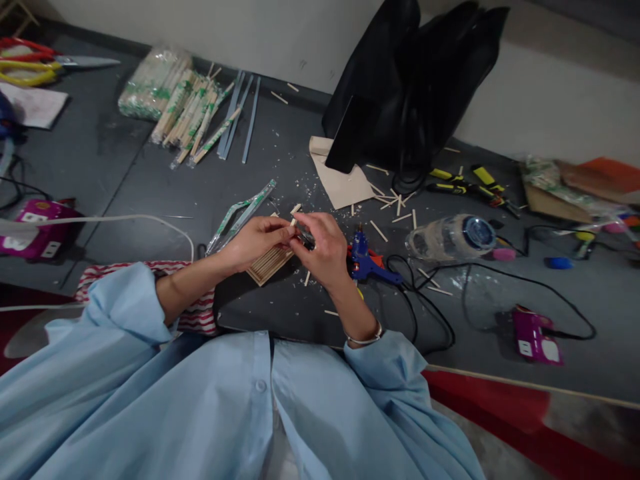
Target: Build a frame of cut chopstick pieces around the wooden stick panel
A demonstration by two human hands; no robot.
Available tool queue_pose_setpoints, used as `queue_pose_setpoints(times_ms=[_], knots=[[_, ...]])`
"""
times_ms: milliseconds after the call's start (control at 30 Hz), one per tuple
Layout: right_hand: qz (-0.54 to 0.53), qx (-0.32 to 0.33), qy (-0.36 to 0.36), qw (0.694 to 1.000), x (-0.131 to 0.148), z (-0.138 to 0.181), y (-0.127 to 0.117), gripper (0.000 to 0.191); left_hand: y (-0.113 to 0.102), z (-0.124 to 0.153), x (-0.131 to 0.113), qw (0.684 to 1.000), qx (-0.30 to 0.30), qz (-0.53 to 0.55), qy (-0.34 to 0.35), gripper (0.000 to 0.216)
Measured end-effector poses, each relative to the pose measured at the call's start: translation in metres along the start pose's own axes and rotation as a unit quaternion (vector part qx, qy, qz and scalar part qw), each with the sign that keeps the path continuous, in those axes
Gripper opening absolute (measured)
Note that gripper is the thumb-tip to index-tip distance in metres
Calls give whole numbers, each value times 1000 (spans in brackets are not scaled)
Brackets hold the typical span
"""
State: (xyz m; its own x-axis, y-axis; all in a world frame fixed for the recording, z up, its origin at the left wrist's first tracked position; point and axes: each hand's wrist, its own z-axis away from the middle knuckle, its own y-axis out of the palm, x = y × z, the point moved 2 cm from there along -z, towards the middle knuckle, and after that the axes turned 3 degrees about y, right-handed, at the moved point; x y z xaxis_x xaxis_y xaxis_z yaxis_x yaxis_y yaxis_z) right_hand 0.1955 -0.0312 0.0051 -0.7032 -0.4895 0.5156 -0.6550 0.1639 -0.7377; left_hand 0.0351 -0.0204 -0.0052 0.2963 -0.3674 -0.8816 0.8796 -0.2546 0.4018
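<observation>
Gripping a short stick (294, 212) between thumb and fingertips, the left hand (257, 240) is closed and meets the right hand (324, 248) just above the floor. The right hand is also closed, its fingers pinched on a small dark item (306, 238) at the stick's lower end; what that item is cannot be told. Directly beneath both hands lies one panel (269, 264) of sticks set side by side, resting on a dark board (280, 310) in front of the person's lap. One wrapped pair (242, 215) lies just left of the left hand. One blue glue gun (365, 261) lies just right of the right hand, and one clear bottle (450, 238) lies on its side beyond it. Two magenta power strips are counted, one far left (33, 230) and one far right (535, 335). Wrapped chopsticks (195, 119) lie heaped at upper left beside one bagged bundle (147, 81), and three grey-blue strips (240, 117) lie next to them. Green print shows on the wrappers, too small to read; no other writing is legible. Loose offcuts (395, 200) are scattered near one black bag (415, 87), too small for a sure count.
</observation>
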Motion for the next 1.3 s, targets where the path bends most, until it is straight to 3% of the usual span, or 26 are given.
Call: queue_pose_setpoints(times_ms=[800, 1100, 1300], knots=[[-4, -24, -11, 1000, 1, 2, 3, 26, -3, 1, 0, 996, -1, -78, 39, 21], [-94, -74, 55, 991, 2, 1, -4, 33, -2, -1, -7, 996, 34, 80, -10, 37], [-123, -71, 66, 988, -1, -1, -4, 35, -2, -1, -9, 995, 34, 91, -20, 26]])
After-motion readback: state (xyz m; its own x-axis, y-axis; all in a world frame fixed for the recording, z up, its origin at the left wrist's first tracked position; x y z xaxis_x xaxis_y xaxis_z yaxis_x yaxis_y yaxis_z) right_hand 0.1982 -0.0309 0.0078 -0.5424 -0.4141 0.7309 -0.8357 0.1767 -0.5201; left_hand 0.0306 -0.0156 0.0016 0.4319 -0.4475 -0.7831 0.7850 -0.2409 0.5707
